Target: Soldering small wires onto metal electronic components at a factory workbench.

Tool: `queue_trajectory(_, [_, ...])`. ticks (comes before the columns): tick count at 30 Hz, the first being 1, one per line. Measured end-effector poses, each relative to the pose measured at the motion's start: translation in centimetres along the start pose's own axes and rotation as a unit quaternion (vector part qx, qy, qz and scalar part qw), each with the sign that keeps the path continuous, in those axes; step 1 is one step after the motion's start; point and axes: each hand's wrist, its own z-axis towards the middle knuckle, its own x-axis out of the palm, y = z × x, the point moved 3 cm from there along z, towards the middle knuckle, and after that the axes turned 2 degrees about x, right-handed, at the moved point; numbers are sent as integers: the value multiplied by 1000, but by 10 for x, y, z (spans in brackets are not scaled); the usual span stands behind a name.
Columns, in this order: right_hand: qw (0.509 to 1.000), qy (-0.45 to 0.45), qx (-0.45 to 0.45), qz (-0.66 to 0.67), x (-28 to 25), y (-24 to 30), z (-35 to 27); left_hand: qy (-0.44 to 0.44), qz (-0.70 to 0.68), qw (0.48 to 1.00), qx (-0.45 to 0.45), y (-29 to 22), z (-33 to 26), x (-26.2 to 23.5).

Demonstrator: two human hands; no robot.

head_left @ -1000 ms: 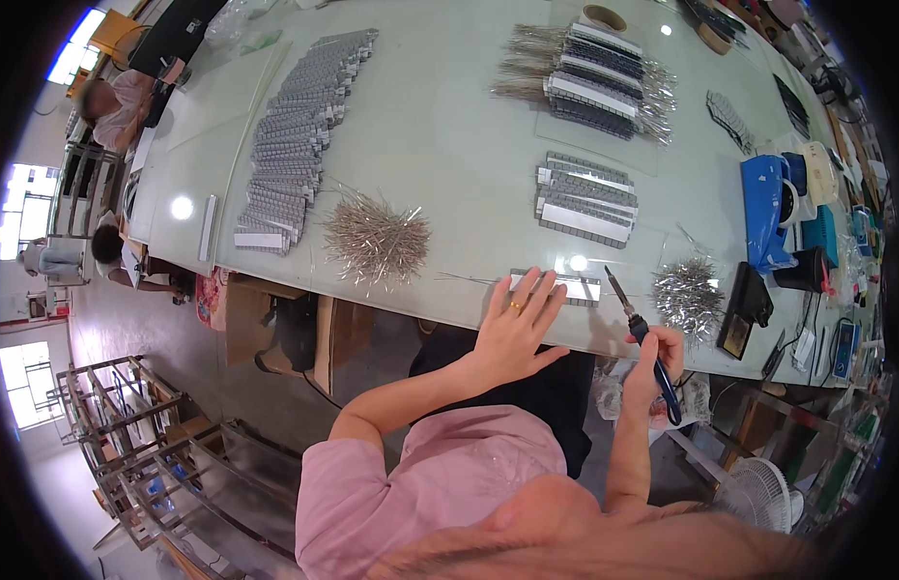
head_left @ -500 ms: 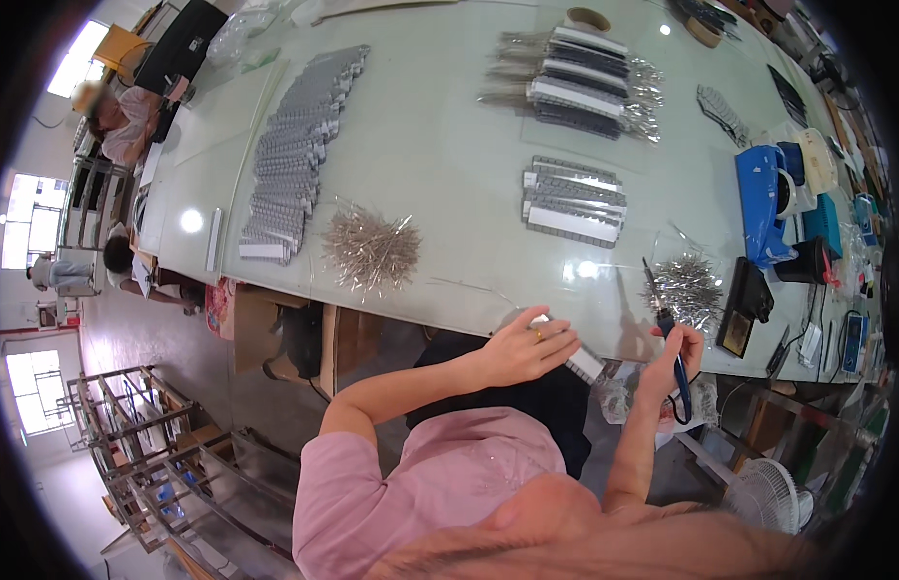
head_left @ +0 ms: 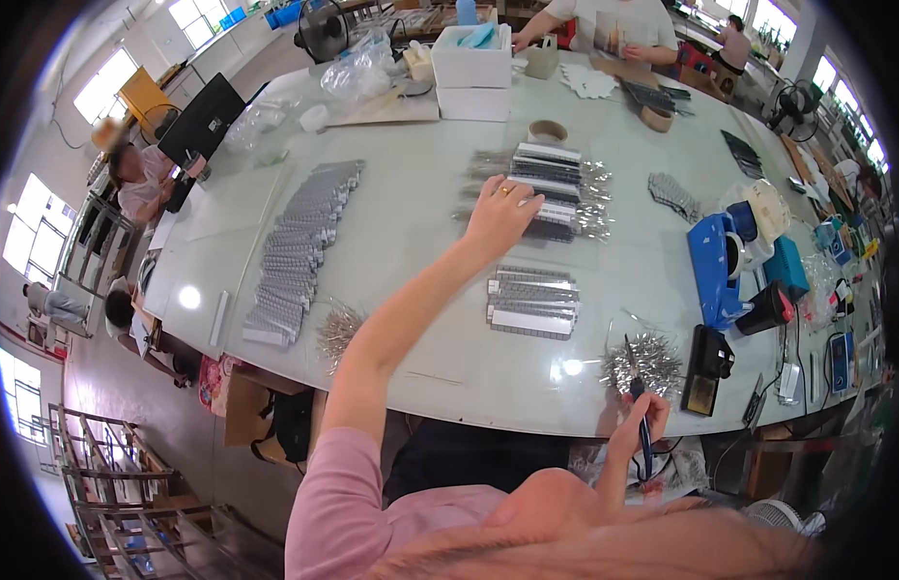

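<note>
My left hand (head_left: pixel 498 215) reaches over a stack of grey and white strips (head_left: pixel 546 169) with silvery wire leads at both ends. Its fingers are closed on a pale strip (head_left: pixel 557 210) at the near part of that stack, and they partly hide it. In my right hand (head_left: pixel 641 422) is a soldering iron (head_left: pixel 645 440) with a dark blue handle, held upright near the table's front edge. Its tip is over a heap of silvery wire leads (head_left: pixel 652 362). Nearer the middle, a smaller stack of grey strips (head_left: pixel 532 302) lies apart from both hands.
A long overlapping row of grey strips (head_left: pixel 299 246) lies on the left, beside another wire heap (head_left: pixel 339 333). To the right are a blue tape dispenser (head_left: pixel 712 271) and a black soldering stand (head_left: pixel 705 372). White foam boxes (head_left: pixel 473 87) stand at the back. Other people sit around the table.
My left hand has moved from the table's front edge, where it held a strip, up to the far stack. My right hand keeps the soldering iron near the wire heap. The view has tilted up.
</note>
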Motion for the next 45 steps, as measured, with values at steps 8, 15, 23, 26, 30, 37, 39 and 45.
queue_trajectory(8, [999,-22,-28,-30,-6,-7,4,54,-31,998,-17,-26,-13,-4])
queue_trajectory(15, [999,18,-34,-9,0,-2,5,197,-183,963,6,-97,-90,-56])
queue_trajectory(23, [1000,21,9,2,-4,-14,3,206,-170,963,-42,-95,-67,-37])
queue_trajectory(26, [1000,26,-4,-6,-2,-10,3,255,-174,948,-73,-93,-60,-30])
queue_trajectory(30, [1000,25,-12,-2,-1,-8,1,261,-132,956,-32,-107,-81,-39])
queue_trajectory(37, [1000,15,-14,-9,-2,-6,-1,281,-115,952,-44,-132,-134,-86])
queue_trajectory(39, [1000,15,-12,-7,-4,-9,-1,286,-112,950,-50,-140,-140,-92])
queue_trajectory(45, [996,42,-79,-14,8,1,0,346,-145,921,-99,-162,-163,-127])
